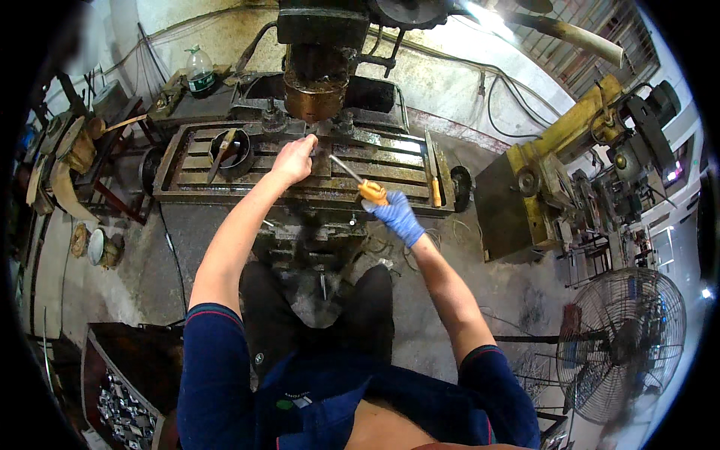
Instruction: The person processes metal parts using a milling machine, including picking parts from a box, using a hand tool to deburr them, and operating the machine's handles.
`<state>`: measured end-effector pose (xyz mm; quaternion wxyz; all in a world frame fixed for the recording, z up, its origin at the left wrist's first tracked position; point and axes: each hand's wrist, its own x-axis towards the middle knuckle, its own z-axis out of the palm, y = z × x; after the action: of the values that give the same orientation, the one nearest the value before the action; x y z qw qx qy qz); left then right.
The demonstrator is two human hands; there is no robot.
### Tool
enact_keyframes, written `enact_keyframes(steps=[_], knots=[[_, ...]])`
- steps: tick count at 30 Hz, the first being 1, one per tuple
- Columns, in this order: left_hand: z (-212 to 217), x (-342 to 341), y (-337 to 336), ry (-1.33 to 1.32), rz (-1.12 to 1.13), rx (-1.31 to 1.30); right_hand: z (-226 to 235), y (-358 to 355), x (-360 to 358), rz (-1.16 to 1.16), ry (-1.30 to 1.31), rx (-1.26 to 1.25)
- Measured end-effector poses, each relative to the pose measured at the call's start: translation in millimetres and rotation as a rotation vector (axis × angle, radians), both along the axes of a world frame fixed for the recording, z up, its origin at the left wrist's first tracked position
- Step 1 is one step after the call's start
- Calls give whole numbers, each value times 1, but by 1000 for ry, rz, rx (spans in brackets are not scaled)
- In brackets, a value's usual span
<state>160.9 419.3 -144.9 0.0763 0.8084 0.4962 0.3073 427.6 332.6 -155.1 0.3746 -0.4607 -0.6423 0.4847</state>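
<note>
My left hand (295, 160) is bare and reaches over the machine table (259, 178), just below the milling machine's spindle head (316, 90). Its fingers are closed in a pinch near a small dark part; what they hold is too small to make out. My right hand (397, 217), in a blue glove, grips the yellow handle of a screwdriver (347, 169). The metal shaft points up and left toward my left hand, with its tip apart from it. To the left on the slotted table sits a dark round pan (241, 152) with a wooden-handled brush (222, 155) in it.
Another yellow-handled tool (436, 187) lies at the table's right end. A plastic bottle (199, 71) stands at the back left. A yellow machine (517, 191) and a caged fan (622, 345) are to the right. Bottom left is a bin (91, 360) of metal pieces.
</note>
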Motion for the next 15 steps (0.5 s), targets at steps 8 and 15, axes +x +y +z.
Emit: enact_keyframes(steps=[8, 15], knots=[[-3, -21, -18, 200, 149, 157, -19, -25, -38, -220, -399, -240], [-2, -7, 3, 147, 246, 119, -22, -52, 7, -240, -427, 79]])
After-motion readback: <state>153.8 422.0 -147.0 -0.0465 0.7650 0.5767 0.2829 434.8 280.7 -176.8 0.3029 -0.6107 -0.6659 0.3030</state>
